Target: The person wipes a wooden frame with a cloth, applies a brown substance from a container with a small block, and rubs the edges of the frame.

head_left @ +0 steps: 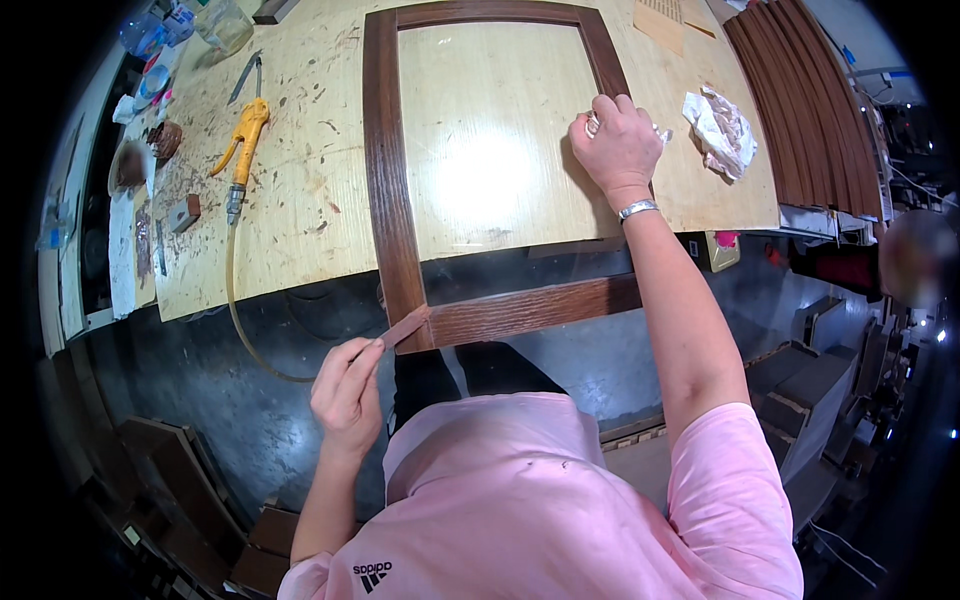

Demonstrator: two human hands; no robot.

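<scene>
A dark brown wooden frame [392,190] lies on a pale worktable, its near rail [535,310] reaching past the table's front edge. My left hand [347,397] pinches a thin, flat brown stick [405,328], whose far end touches the frame's near left corner. I cannot tell what kind of tool the stick is. My right hand [618,148], closed, is at the frame's right side piece. Bits of a crumpled white cloth or tissue [592,125] show between its fingers. To its right lies another crumpled, stained white wad [720,133].
A yellow air blow gun [250,125] lies at left, its hose [235,290] hanging over the front edge. Near it are a small block [185,213] and a glass jar [224,27]. Brown wooden strips [805,105] are stacked at right. Dark panels [815,400] stand below.
</scene>
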